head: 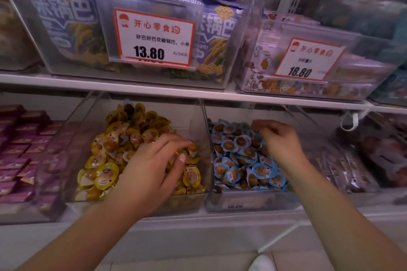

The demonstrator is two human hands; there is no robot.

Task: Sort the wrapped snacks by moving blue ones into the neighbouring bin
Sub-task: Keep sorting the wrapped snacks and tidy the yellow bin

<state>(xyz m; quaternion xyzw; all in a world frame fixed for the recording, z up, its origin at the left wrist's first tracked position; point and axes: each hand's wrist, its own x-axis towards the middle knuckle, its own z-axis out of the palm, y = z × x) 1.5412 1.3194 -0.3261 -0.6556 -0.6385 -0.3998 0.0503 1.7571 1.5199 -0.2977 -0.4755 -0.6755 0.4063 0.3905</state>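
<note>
Left hand (152, 160) spread loose over yellow bin (141, 199), nothing grasped; right hand (278, 142) curled over blue bin (251, 201) alongside, hold indeterminate; no blue strays visible.

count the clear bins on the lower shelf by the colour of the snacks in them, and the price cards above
Clear plastic bin of yellow wrapped snacks: 1
Clear plastic bin of blue wrapped snacks: 1
White, red-bordered price cards: 2
Total: 4
</note>
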